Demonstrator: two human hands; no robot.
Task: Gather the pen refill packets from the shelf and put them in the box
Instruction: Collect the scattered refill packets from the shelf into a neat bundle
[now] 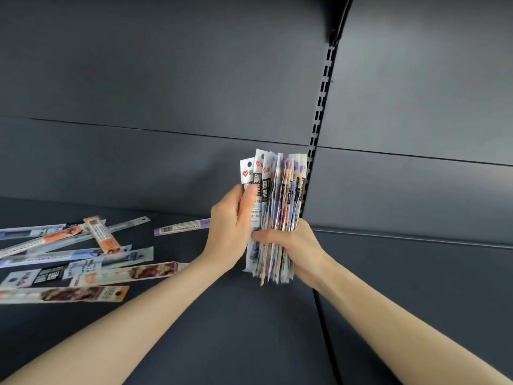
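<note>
A thick stack of pen refill packets (277, 190) stands upright above the dark shelf (236, 315), held between both hands. My left hand (231, 226) presses its left face, thumb across the front packet. My right hand (291, 243) wraps the lower half from the right, fingers curled over the front. Several loose refill packets (83, 262) lie scattered flat on the shelf at the left, some orange, some blue and white. One purple-ended packet (180, 227) lies just left of my left hand. No box is in view.
The shelf's dark back panel (166, 93) rises behind the stack. A slotted upright rail (319, 112) runs down just right of the stack. A seam (323, 323) splits the shelf surface beneath my right forearm.
</note>
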